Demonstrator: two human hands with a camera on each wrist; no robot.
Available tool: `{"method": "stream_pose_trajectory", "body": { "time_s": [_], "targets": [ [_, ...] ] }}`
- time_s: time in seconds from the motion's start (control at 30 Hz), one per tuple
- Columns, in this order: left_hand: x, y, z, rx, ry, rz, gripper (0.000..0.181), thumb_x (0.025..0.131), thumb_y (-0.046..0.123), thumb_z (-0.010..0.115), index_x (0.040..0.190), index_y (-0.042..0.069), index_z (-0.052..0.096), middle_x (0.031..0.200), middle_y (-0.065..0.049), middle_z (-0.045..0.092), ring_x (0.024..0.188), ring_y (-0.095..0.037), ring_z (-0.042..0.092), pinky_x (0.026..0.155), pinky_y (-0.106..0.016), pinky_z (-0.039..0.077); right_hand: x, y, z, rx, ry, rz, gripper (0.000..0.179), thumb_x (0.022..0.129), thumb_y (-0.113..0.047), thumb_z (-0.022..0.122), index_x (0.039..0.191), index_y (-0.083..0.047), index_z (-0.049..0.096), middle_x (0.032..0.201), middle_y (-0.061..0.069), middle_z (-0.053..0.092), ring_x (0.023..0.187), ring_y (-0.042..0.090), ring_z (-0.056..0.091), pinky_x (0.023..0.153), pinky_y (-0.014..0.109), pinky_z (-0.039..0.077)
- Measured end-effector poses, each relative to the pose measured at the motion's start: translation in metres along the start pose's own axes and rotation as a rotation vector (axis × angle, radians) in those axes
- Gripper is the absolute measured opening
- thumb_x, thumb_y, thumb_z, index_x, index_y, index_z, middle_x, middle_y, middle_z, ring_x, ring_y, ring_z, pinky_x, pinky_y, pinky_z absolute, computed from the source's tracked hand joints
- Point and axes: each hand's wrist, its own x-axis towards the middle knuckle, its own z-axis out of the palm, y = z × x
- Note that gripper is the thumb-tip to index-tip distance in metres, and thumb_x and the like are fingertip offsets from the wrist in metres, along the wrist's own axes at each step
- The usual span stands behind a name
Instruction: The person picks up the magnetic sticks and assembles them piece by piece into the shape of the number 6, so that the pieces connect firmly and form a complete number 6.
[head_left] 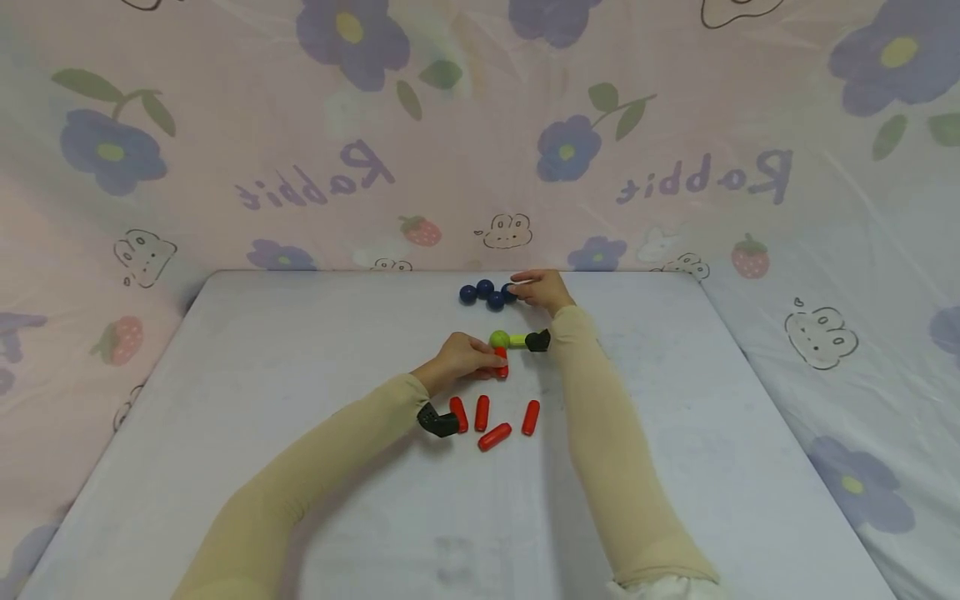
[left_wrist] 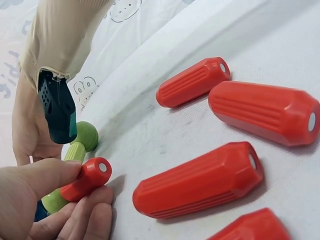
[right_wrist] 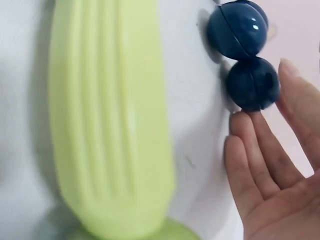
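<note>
My left hand [head_left: 463, 357] pinches a red ribbed rod [left_wrist: 89, 179] between thumb and fingers, its far end against a green ball [head_left: 499, 339]. A yellow-green ribbed rod [head_left: 517, 341] runs rightward from that ball; a second green ball [left_wrist: 87, 136] sits at its other end in the left wrist view. At the back, my right hand [head_left: 545, 290] reaches round the rightmost blue ball [right_wrist: 253, 83]. Its fingertips touch the ball's side, the thumb lies close to it, and the fingers are fairly straight. Other blue balls [head_left: 485, 288] lie clustered to its left.
Several loose red rods [head_left: 482, 413] lie on the white table [head_left: 360, 500] nearer to me. Dark wrist cameras [head_left: 438, 421] hang below both sleeves, one partly covering a red rod. A patterned cloth [head_left: 465, 167] rises behind the table's back edge.
</note>
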Motion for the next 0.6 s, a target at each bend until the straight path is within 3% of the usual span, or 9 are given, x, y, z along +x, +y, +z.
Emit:
{"method": "stream_pose_trajectory", "body": {
  "time_s": [0.13, 0.3, 0.6],
  "targets": [
    [-0.0003, 0.0000, 0.0005, 0.000, 0.006, 0.004, 0.029, 0.081, 0.017, 0.082, 0.104, 0.002, 0.074, 0.092, -0.010, 0.078, 0.066, -0.007, 0.068, 0.066, -0.020, 0.058, 0.0008, 0.0007, 0.0024, -0.053, 0.029, -0.017, 0.039, 0.090, -0.020, 0.073, 0.127, -0.009, 0.067, 0.127, 0.016, 0.068, 0.082, 0.008, 0.059, 0.086, 0.028, 0.053],
    [-0.0001, 0.0001, 0.0007, 0.014, 0.013, 0.001, 0.029, 0.081, 0.018, 0.082, 0.105, 0.003, 0.074, 0.092, -0.009, 0.078, 0.065, -0.007, 0.068, 0.065, -0.019, 0.058, -0.0027, -0.0025, 0.0037, -0.095, 0.042, -0.012, 0.037, 0.091, -0.019, 0.072, 0.127, -0.010, 0.067, 0.128, 0.014, 0.068, 0.085, 0.009, 0.060, 0.080, 0.024, 0.051],
    [-0.0002, 0.0008, 0.0001, 0.030, 0.009, 0.002, 0.033, 0.081, 0.019, 0.082, 0.108, 0.002, 0.074, 0.096, -0.011, 0.077, 0.066, -0.007, 0.069, 0.067, -0.019, 0.058, -0.0050, -0.0041, 0.0038, -0.078, 0.050, 0.012, 0.036, 0.092, -0.019, 0.072, 0.127, -0.010, 0.067, 0.130, 0.012, 0.067, 0.094, 0.013, 0.062, 0.085, 0.025, 0.053]
  ]
}}
